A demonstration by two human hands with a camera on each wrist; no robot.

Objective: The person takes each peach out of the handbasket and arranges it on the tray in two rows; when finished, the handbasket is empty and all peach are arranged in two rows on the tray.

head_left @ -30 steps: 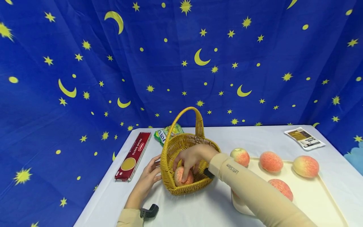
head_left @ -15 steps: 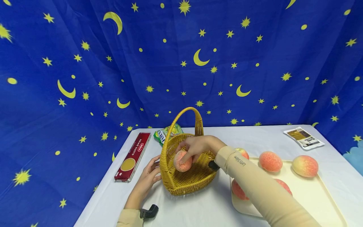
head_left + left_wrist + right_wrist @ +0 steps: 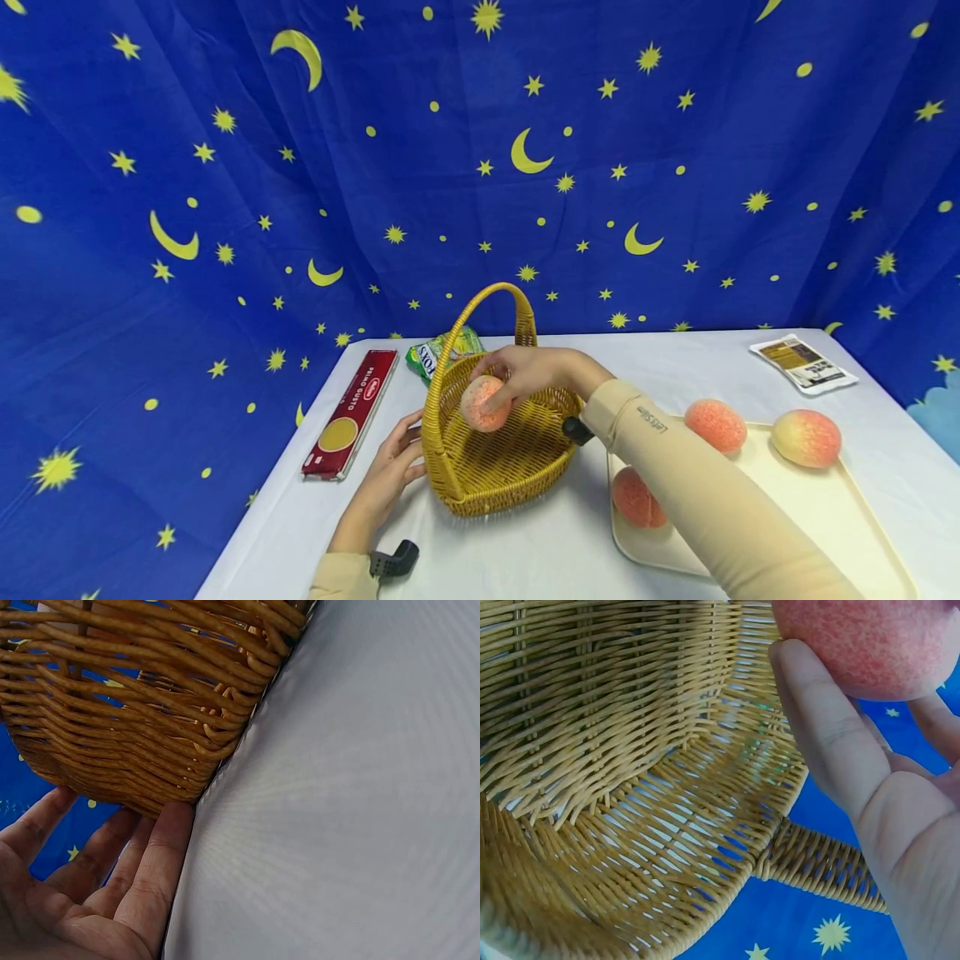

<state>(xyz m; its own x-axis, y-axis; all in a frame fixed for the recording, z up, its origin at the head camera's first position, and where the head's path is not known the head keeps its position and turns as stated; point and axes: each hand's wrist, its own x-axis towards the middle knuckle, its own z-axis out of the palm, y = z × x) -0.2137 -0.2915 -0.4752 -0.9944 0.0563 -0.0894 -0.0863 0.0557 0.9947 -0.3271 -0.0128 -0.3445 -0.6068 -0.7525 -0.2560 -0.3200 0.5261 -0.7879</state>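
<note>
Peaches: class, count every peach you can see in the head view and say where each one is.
4. One peach held in the right hand over the basket; three on the tray. The forearm may hide others.

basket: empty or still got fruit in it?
Empty. The basket shows bare wicker floor in the head and right wrist views; the right hand holds the peach above it.

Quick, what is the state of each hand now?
Left hand: open, straight fingers resting against the wicker basket.
Right hand: closed around a peach, held above the basket.
</note>
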